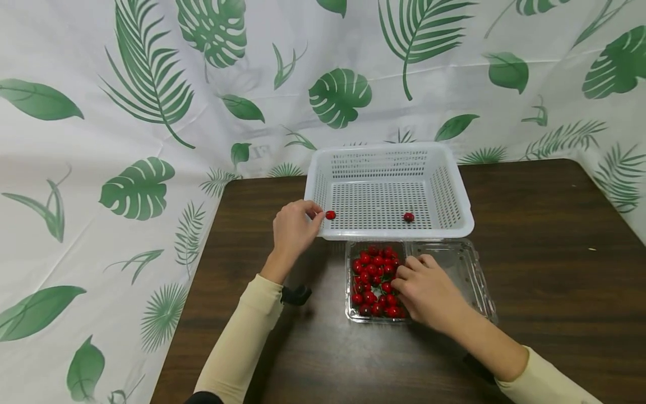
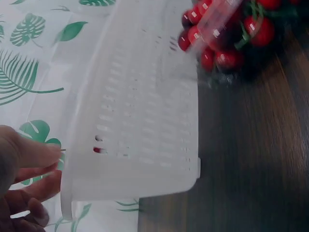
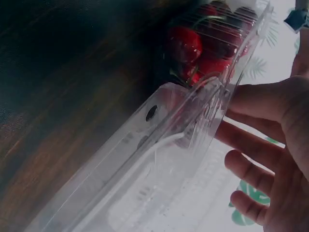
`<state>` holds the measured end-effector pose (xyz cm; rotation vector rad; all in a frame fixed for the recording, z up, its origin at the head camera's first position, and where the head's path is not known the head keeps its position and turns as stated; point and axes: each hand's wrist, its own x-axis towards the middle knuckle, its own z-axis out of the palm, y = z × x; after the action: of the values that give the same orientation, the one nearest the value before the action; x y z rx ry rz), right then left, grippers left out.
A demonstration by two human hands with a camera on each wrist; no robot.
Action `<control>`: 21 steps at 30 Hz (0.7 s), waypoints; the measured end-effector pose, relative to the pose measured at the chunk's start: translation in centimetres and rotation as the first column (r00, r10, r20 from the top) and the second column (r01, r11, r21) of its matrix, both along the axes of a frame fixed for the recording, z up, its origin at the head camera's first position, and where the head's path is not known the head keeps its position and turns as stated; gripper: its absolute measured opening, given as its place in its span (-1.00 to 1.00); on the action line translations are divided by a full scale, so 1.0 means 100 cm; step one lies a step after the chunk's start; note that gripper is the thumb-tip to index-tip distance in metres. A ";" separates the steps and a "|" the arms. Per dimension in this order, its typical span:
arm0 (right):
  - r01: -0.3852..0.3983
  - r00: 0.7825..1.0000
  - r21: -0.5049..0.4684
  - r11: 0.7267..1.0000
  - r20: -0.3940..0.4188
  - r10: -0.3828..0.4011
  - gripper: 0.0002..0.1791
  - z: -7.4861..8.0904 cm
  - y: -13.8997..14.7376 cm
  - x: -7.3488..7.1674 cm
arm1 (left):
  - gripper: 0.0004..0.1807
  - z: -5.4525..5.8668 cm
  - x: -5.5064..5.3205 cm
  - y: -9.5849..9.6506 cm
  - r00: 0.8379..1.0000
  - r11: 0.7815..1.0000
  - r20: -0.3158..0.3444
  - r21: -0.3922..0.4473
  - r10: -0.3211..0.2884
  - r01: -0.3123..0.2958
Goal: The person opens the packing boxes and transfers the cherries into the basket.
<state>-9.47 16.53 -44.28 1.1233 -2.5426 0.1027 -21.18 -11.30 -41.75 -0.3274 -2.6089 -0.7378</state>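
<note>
My left hand is over the near left corner of the white perforated basket. Its thumb and index finger pinch a red cherry by the stem; in the left wrist view a thin stem shows at the fingertips. Another cherry lies on the basket floor, toward the right. My right hand reaches over the right side of a clear plastic clamshell box filled with stemmed cherries. In the right wrist view its thumb and index finger stand apart behind the clear wall, their tips partly hidden.
The clamshell's clear lid lies folded open to the right, partly under my right hand. The box stands directly in front of the basket on a dark wooden table. A white leaf-print cloth hangs behind and covers the left side.
</note>
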 end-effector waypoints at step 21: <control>0.061 0.996 0.198 0.978 0.051 -0.072 -0.91 -0.007 -0.016 0.001 | -0.98 -0.010 0.063 0.071 0.772 0.631 0.280 -0.452 -0.571 0.630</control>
<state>-9.37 14.91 -44.95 1.1184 -2.6866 -0.1371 -14.85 -4.23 -42.75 -1.4275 -2.7649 -0.1855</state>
